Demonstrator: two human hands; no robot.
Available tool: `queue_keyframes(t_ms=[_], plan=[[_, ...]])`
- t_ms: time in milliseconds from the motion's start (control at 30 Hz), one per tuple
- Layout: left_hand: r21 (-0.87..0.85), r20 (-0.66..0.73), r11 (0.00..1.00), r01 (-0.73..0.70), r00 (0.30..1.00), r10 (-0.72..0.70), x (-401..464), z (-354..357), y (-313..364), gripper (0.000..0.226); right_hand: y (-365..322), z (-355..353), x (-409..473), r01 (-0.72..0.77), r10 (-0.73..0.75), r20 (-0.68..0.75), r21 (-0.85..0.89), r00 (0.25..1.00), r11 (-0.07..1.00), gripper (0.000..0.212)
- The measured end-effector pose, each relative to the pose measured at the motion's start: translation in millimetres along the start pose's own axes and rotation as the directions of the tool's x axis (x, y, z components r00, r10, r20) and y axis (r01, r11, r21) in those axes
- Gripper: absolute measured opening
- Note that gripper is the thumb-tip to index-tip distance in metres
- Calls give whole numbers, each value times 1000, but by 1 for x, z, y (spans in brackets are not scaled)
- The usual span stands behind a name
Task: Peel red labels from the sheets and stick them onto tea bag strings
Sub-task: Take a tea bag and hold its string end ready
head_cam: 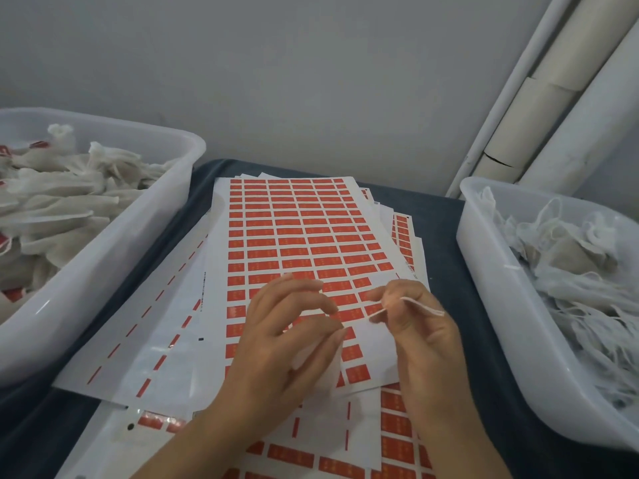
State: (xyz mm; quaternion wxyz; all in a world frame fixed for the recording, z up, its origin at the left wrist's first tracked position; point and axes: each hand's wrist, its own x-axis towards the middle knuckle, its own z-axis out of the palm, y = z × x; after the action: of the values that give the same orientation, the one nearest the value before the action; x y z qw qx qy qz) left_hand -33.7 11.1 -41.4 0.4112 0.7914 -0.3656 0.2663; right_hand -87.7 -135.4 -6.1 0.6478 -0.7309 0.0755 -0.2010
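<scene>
Label sheets [304, 236] cover the dark table [439, 216]; right fingers [387, 299] pinch a string [422, 307], left fingers [304, 305] relaxed.

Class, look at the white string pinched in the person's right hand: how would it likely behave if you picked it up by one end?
The string looks thin and bends where the right hand pinches it, so it would probably hang floppy. It likely weighs almost nothing and could easily slip from the fingers. It seems unlikely to break in gentle handling.

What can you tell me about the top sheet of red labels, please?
The top label sheet is white glossy-looking backing paper carrying a grid of small red rectangular labels. It lies flat on a loose pile of similar sheets between two white tubs. Labels are gone near its lower right. The left hand rests on it; the right hand pinches a white string above it.
</scene>
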Motion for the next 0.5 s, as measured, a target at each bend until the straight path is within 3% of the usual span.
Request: queue_keyframes(t_ms=[233, 333, 400, 433, 467, 500], plan=[[18, 22, 995, 103, 994, -103, 2, 0, 4, 27, 4, -4, 3, -95, 101, -51, 105, 994, 990, 17], [-106, -21, 974, 200, 979, -203, -1, -8, 10, 25, 1, -2, 5, -130, 122, 55, 187, 991, 974, 17], [-264, 74, 916, 303, 953, -294, -8, -12, 14, 32, 1, 1, 5, -162, 127, 139, 279, 982, 947, 19], [-339, 224, 833, 438, 897, -381, -7, -12, 18, 43, 1, 1, 5, -173, 124, 169, 312, 978, 934, 18], [-341, 445, 721, 602, 780, -440, -4, -9, 21, 51, 1, 0, 4, -183, 122, 195, 336, 973, 924, 17], [-289, 647, 590, 754, 608, -460, -1, -4, 21, 52, 0, -1, 5, -189, 115, 223, 351, 968, 917, 15]])
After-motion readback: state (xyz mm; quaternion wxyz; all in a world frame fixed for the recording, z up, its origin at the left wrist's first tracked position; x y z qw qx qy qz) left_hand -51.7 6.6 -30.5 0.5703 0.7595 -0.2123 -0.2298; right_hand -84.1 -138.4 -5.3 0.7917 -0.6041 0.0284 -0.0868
